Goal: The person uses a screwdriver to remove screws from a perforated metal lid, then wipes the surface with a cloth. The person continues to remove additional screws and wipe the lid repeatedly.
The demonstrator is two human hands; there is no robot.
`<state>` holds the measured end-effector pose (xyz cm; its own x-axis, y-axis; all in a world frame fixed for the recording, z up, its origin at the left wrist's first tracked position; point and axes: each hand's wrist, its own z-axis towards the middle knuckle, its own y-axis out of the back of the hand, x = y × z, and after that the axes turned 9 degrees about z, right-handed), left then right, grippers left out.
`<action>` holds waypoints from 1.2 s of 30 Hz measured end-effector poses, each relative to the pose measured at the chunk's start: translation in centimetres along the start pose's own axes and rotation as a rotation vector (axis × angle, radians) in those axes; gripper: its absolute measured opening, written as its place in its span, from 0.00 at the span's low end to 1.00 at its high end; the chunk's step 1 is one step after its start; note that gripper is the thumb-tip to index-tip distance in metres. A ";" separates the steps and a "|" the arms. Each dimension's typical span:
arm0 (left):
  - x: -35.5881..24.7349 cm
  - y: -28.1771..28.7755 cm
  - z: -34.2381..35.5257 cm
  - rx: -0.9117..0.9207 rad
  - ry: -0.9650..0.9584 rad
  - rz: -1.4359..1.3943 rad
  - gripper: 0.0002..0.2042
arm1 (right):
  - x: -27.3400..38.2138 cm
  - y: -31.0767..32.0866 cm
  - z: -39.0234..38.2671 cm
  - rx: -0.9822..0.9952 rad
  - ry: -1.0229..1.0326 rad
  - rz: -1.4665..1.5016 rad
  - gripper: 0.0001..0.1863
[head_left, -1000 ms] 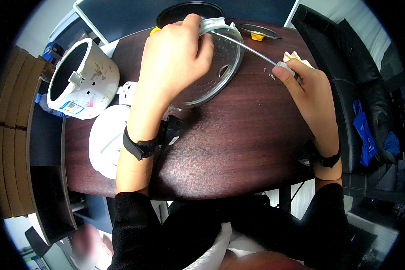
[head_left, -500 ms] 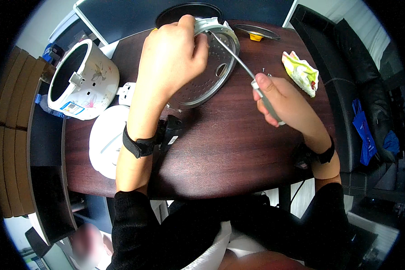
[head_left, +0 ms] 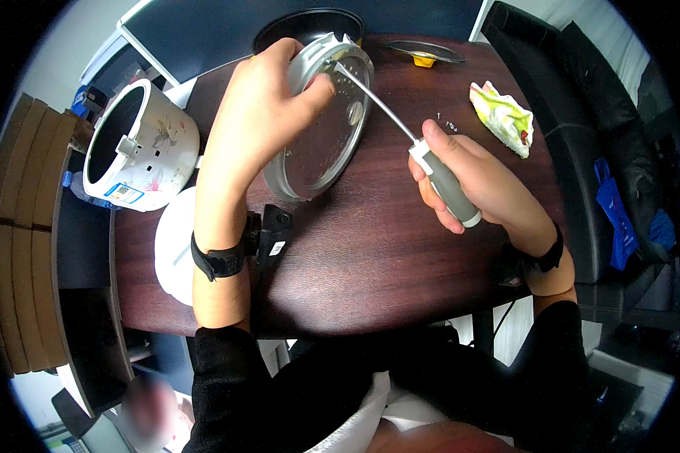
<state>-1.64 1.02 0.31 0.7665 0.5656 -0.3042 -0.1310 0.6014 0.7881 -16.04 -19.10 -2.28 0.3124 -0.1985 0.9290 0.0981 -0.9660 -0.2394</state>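
Note:
My left hand (head_left: 261, 113) grips the upper left rim of a round metal rice cooker lid (head_left: 306, 155), pierced with many small holes. The lid is tilted up on its edge over the table, its perforated face toward the right. In my right hand (head_left: 487, 177) is a screwdriver (head_left: 450, 189) with a grey and white handle. Its shaft slants up to the left, and the tip meets the lid near the top rim, beside my left thumb. Whether a screw sits under the tip is too small to tell.
A white, flower-patterned rice cooker body (head_left: 147, 143) stands at the left, with a round white cover (head_left: 175, 253) nearer me. Behind are a black pot (head_left: 310, 24) and a dark lid with a yellow knob (head_left: 424, 59). Loose screws (head_left: 451, 127) lie near a yellow-green cloth (head_left: 506, 121).
The metal lid and my left hand have shifted left, and the lid has turned more edge-on. The screwdriver has moved left with it, its handle rolled to show more grey.

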 end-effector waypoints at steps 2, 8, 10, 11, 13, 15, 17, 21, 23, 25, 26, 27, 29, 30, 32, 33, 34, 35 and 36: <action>0.1 -0.4 0.0 -0.029 -0.011 -0.032 0.19 | 0.2 0.2 0.2 -0.002 0.015 -0.019 0.29; 0.0 -0.7 0.3 -0.069 -0.035 -0.077 0.18 | 0.2 0.8 0.4 -0.023 0.017 -0.099 0.26; 0.1 -0.5 0.4 -0.078 -0.043 -0.130 0.18 | 0.5 0.9 0.1 -0.012 0.075 -0.167 0.26; -0.2 -0.1 0.3 -0.073 -0.036 -0.150 0.17 | 0.6 1.0 -0.2 -0.006 0.105 -0.200 0.26; -0.9 1.2 0.1 -0.066 -0.016 -0.179 0.16 | 0.8 0.7 -0.6 -0.025 0.189 -0.269 0.25; -1.1 1.5 0.1 -0.093 -0.035 -0.209 0.16 | 0.9 0.5 -1.2 -0.061 0.249 -0.350 0.24; -0.9 1.6 0.0 -0.110 -0.060 -0.236 0.16 | 1.2 0.4 -1.6 -0.115 0.286 -0.445 0.23; -1.2 1.5 0.0 -0.168 -0.095 -0.261 0.16 | 0.9 0.2 -1.5 -0.047 0.300 -0.373 0.22; -1.4 1.5 -0.1 -0.187 -0.096 -0.280 0.17 | 0.8 0.3 -1.4 0.038 0.261 -0.279 0.23; -0.8 0.9 0.1 -0.284 -0.189 -0.267 0.15 | 0.7 -0.1 -1.6 0.111 0.189 -0.126 0.25; -0.5 0.7 0.3 -0.332 -0.235 -0.260 0.15 | 0.6 -0.3 -1.6 0.148 0.152 -0.050 0.25; -0.5 0.6 0.3 -0.338 -0.237 -0.275 0.14 | 0.5 -0.4 -1.6 0.185 0.129 0.015 0.26; -0.6 0.5 0.3 -0.352 -0.241 -0.304 0.14 | 0.2 -0.6 -1.6 0.260 0.082 0.145 0.28; -0.7 0.6 0.3 -0.362 -0.244 -0.292 0.14 | 0.1 -0.7 -1.6 0.294 0.061 0.215 0.28; -0.9 0.8 0.2 -0.383 -0.251 -0.269 0.14 | 0.0 -0.8 -1.7 0.359 0.017 0.355 0.29; -1.0 0.9 0.2 -0.376 -0.248 -0.238 0.15 | 0.2 -0.5 -1.6 0.356 0.019 0.321 0.29; -0.9 1.0 0.2 -0.369 -0.246 -0.207 0.15 | 0.5 -0.1 -1.5 0.352 0.021 0.286 0.29; -0.9 1.1 0.2 -0.361 -0.245 -0.177 0.15 | 0.7 0.2 -1.5 0.347 0.024 0.251 0.29; -0.9 1.1 0.2 -0.346 -0.238 -0.176 0.15 | 1.2 0.3 -1.6 0.231 0.056 0.110 0.28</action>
<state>-2.32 1.04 1.58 0.9138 0.3169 -0.2542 -0.1572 0.8528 0.4979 -17.18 -19.88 -0.76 0.2806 -0.3151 0.9067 0.2820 -0.8759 -0.3916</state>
